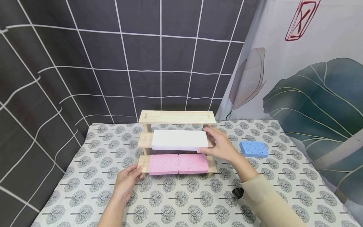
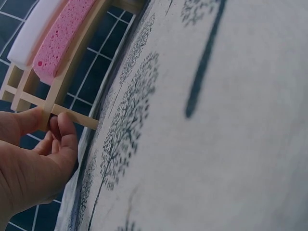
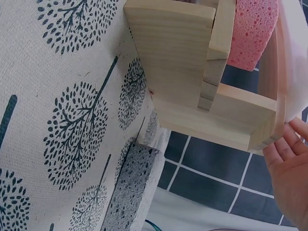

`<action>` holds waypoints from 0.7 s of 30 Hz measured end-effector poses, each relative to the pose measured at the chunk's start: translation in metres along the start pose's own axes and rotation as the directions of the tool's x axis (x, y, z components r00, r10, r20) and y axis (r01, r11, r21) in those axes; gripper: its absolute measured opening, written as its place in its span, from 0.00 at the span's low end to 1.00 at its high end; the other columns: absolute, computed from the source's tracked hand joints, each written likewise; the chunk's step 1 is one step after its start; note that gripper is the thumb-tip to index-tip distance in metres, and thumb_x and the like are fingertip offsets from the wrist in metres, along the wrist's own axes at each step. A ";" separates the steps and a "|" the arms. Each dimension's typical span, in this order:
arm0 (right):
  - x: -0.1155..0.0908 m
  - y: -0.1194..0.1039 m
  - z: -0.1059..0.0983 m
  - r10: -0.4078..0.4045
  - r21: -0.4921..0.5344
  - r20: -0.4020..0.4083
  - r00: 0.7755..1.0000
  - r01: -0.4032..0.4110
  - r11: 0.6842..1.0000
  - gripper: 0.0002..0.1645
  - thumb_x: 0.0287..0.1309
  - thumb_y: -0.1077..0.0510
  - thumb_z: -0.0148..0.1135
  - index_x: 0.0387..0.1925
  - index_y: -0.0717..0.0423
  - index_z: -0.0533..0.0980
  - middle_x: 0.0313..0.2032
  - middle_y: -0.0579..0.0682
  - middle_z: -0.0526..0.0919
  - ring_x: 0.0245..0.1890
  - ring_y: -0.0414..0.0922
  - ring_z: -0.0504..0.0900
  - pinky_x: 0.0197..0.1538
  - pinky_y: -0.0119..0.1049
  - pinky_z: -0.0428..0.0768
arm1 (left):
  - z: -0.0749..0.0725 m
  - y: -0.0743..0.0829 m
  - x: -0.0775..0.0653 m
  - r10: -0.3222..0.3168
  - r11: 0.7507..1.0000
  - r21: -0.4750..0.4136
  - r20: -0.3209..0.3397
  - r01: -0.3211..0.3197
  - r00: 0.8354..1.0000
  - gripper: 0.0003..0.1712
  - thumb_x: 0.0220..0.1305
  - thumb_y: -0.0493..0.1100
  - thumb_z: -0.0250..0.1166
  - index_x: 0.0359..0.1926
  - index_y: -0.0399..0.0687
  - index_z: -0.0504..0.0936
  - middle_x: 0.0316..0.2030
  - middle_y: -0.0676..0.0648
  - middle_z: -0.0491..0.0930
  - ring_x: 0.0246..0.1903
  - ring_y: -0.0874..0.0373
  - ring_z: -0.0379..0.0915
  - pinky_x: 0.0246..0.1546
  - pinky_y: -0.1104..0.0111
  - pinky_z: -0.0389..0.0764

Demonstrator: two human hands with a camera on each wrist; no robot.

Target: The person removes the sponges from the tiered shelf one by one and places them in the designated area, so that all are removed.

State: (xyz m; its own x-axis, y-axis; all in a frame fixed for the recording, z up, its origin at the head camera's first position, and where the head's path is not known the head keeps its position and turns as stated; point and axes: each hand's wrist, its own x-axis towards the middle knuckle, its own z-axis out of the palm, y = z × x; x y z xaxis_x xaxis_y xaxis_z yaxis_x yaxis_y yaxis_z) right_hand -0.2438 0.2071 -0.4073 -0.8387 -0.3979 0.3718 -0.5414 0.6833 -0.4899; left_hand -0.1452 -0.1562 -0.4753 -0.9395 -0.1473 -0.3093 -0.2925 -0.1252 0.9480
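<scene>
A small three-tier wooden shelf stands on the table. Two pink sponges lie side by side on its lowest tier. On the middle tier is a smooth white block, perhaps a sponge. My left hand pinches the left end of the lowest tier between thumb and fingers, as the left wrist view also shows. At the block's right end, my right hand holds it with the thumb at the front and a finger at the back corner. In the right wrist view, its fingers are by the tier's end.
A blue sponge lies on the tree-print tablecloth, right of the shelf. Behind rises a dark cloth with white grid lines. A leaf-patterned curtain hangs at the right. The shelf's top tier bears nothing.
</scene>
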 end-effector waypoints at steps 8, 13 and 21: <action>-0.001 -0.001 -0.004 0.021 -0.020 0.020 1.000 -0.020 1.000 0.55 0.40 0.44 0.84 0.67 0.64 0.70 0.64 0.63 0.74 0.62 0.63 0.74 0.64 0.70 0.70 | 0.001 0.000 0.000 -0.001 1.000 -0.002 -0.001 0.001 1.000 0.27 0.72 0.33 0.59 0.66 0.23 0.65 0.47 0.39 0.79 0.39 0.60 0.78 0.45 0.77 0.84; -0.002 0.002 -0.004 0.017 -0.014 0.029 0.999 -0.017 1.000 0.57 0.39 0.42 0.84 0.67 0.63 0.70 0.65 0.63 0.73 0.63 0.64 0.72 0.64 0.71 0.69 | 0.000 0.001 -0.001 0.005 1.000 0.015 0.001 -0.005 1.000 0.28 0.73 0.35 0.59 0.67 0.22 0.64 0.49 0.36 0.78 0.41 0.59 0.78 0.45 0.77 0.84; -0.001 0.002 -0.002 0.032 -0.042 0.055 0.998 -0.030 0.999 0.58 0.40 0.40 0.82 0.68 0.64 0.69 0.67 0.68 0.69 0.65 0.69 0.69 0.63 0.76 0.65 | 0.000 0.001 -0.001 -0.003 1.000 0.011 -0.001 0.003 1.000 0.27 0.72 0.34 0.59 0.67 0.23 0.65 0.47 0.38 0.79 0.40 0.59 0.78 0.45 0.77 0.84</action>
State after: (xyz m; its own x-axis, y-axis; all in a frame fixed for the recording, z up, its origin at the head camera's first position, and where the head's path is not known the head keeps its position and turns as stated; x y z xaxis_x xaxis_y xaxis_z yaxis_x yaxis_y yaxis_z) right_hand -0.2441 0.2100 -0.4073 -0.8575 -0.4090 0.3121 -0.5134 0.7201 -0.4668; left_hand -0.1444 -0.1562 -0.4741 -0.9386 -0.1475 -0.3118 -0.2969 -0.1151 0.9480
